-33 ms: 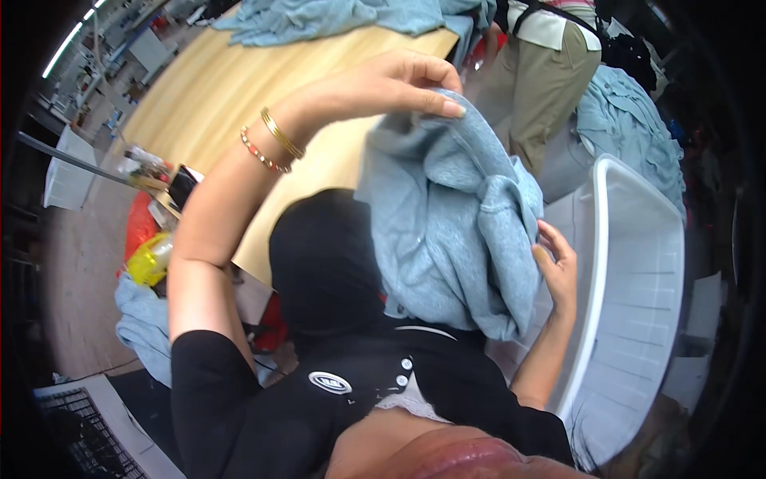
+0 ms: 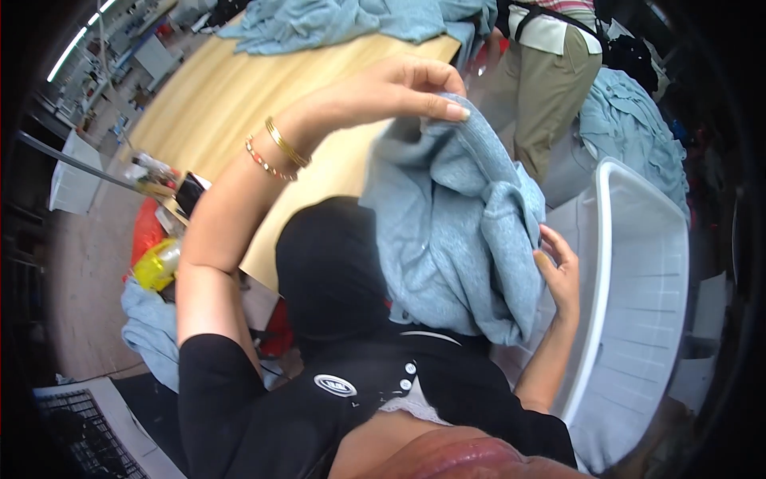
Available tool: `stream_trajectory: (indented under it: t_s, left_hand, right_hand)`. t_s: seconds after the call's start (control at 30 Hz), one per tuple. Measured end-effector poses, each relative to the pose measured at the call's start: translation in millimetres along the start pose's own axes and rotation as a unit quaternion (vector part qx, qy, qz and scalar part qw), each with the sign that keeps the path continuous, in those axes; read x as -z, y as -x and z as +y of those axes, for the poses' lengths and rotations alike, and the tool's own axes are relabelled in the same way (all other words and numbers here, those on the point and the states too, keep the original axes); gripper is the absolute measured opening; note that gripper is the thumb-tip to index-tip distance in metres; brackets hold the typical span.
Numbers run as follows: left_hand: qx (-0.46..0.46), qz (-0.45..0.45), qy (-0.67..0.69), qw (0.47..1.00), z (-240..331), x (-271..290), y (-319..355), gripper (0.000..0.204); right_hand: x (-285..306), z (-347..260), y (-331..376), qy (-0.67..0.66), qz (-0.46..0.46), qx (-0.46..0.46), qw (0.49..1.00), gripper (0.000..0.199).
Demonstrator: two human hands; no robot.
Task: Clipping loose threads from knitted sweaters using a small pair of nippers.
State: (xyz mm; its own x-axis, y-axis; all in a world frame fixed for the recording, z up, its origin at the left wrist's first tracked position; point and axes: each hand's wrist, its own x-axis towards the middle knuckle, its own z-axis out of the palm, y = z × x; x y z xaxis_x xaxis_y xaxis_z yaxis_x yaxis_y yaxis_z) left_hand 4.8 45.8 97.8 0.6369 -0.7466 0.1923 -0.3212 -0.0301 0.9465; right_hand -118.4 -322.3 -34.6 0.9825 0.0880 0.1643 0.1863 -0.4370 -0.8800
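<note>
My left hand pinched the top edge of the grey-blue towel up over the wooden surface, my right hand gripped its side fold beside the white basket.

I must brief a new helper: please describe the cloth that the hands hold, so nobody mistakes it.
Beside the white plastic basket, the grey-blue towel hangs lifted between left hand and right hand. Unlike the towels heaped on the wooden table, it is held in the air.
</note>
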Motion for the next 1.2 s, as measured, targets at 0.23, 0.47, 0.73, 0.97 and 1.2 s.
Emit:
stream_trajectory:
  t_s: [0.23,0.47,0.73,0.97,1.2]
  left_hand:
    - [0.063,0.065,-0.172,0.981,10,-15,4,0.018]
    - [0.158,0.032,-0.283,0.945,-59,7,0,0.029]
    - [0.186,0.100,0.034,0.977,-66,37,36,0.020]
    - [-0.024,-0.019,0.201,0.979,-3,10,-3,0.046]
    - [-0.017,0.093,0.197,0.976,-15,-20,-19,0.030]
  right_hand:
    - [0,-3,6,-0.009,0.017,-0.040,0.999,0.034]
    - [5,8,16,0.024,0.015,0.023,0.999,0.032]
    - [-4,8,3,-0.090,0.042,0.129,0.987,0.026]
    - [4,12,15,-0.044,-0.026,0.068,0.996,0.043]
    - [-21,22,5,-0.148,0.070,-0.029,0.986,0.023]
